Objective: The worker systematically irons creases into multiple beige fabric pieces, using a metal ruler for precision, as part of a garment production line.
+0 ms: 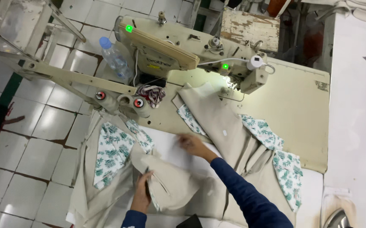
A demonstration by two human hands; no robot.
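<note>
Beige garment pieces (pixel 225 126) with white, green-leaf-print lining lie across the sewing table. My left hand (pixel 141 192), low in the view, grips a folded beige piece with printed lining (pixel 170 185). My right hand (pixel 191 144), blurred and in a dark blue sleeve, reaches over the white surface beside the beige fabric, fingers spread, holding nothing that I can see. One end of the long beige piece lies under the needle area of the cream sewing machine (pixel 183 50).
More beige and leaf-print pieces (pixel 111 156) hang off the table's left edge. A plastic water bottle (pixel 114 57) stands behind the machine. Two thread cones (pixel 138 103) sit on a cream arm. The cream tabletop (pixel 292 101) stretches to the right; tiled floor at left.
</note>
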